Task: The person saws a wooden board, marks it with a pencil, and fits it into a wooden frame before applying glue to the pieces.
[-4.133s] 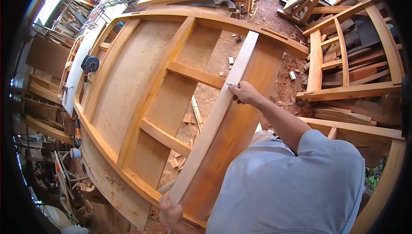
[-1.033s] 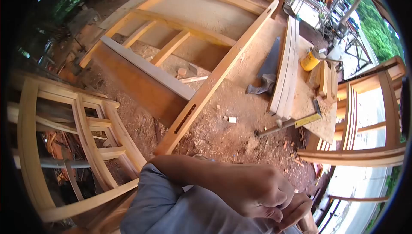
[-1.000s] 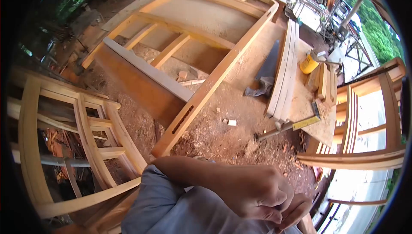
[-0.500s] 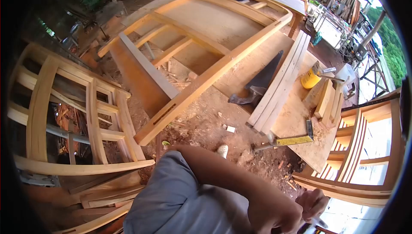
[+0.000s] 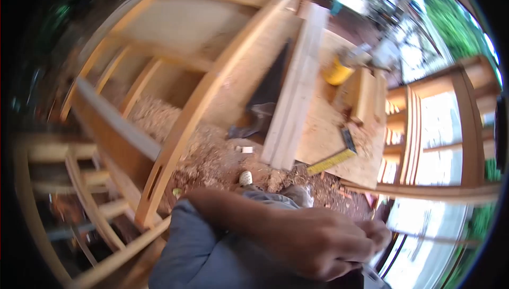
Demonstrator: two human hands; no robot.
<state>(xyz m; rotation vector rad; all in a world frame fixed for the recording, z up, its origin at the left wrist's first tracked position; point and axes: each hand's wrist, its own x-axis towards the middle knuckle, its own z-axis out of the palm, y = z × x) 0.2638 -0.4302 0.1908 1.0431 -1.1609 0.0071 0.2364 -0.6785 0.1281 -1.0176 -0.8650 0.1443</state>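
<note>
My left hand (image 5: 321,244) is closed, its fingers curled at the bottom of the view. My right hand (image 5: 375,234) is just beyond it, also closed and partly hidden behind it. A small pale grey object (image 5: 372,276) shows below the hands, blurred and partly cut off; I cannot make out what it is. Past the hands, a yellow square with a dark end (image 5: 333,161) lies on a plywood sheet (image 5: 323,132). A handsaw (image 5: 271,79) rests beside long pale boards (image 5: 297,90).
A large wooden frame (image 5: 196,103) spans the upper left. Another slatted frame (image 5: 87,183) is at the lower left, and more framing (image 5: 472,130) stands at the right. A yellow container (image 5: 336,71) sits near short wood blocks (image 5: 362,95). Shavings cover the ground.
The camera view has swung right, so the large frame and boards appear farther left. Both closed hands appear slightly higher and farther left, still close together.
</note>
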